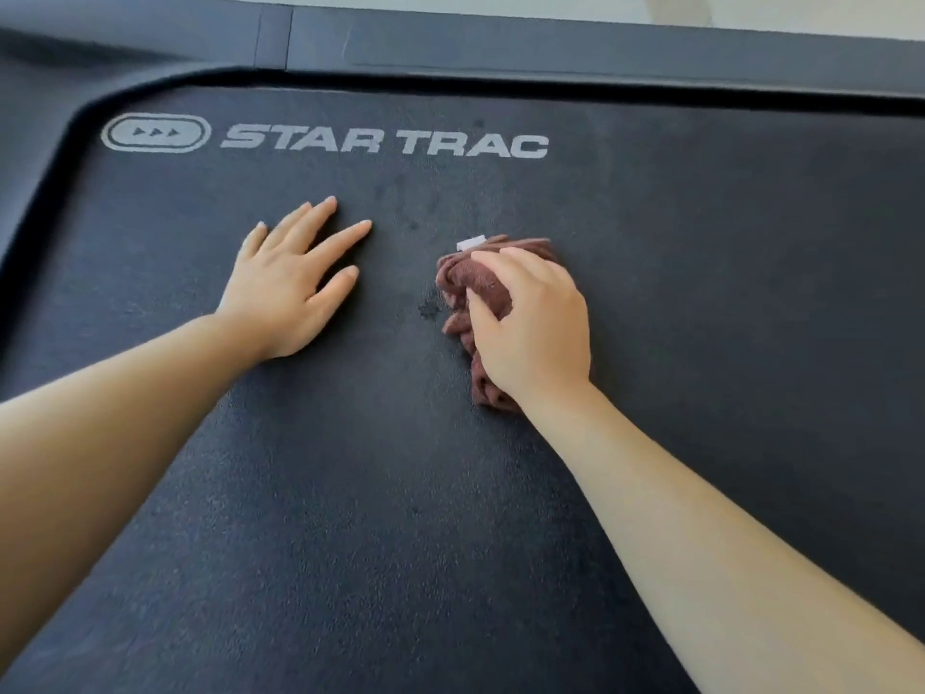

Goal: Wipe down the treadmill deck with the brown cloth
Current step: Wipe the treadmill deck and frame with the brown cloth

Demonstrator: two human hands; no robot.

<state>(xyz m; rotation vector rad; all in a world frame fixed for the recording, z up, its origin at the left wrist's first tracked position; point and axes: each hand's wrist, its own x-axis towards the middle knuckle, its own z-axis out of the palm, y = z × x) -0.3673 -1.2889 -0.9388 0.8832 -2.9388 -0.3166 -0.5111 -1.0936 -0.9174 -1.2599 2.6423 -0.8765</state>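
Black textured treadmill deck [350, 493]: left hand [290, 283] flat, spread; right hand [535, 323] grips bunched brown cloth [458, 278].

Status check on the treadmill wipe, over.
Left grip open, flat on treadmill deck. Right grip holds bunched brown cloth against deck. Dark spot just left of cloth; nothing in the way.

Along the top of the frame runs a smooth, dark grey side rail [550, 47], a long flat strip slanting slightly down to the right. Toward the upper left, a short joint piece [274, 40] of the same grey crosses it between two thin seams. Beyond the rail, in the upper right corner, shows a pale off-white surface [751, 7]; floor or wall, I cannot tell.
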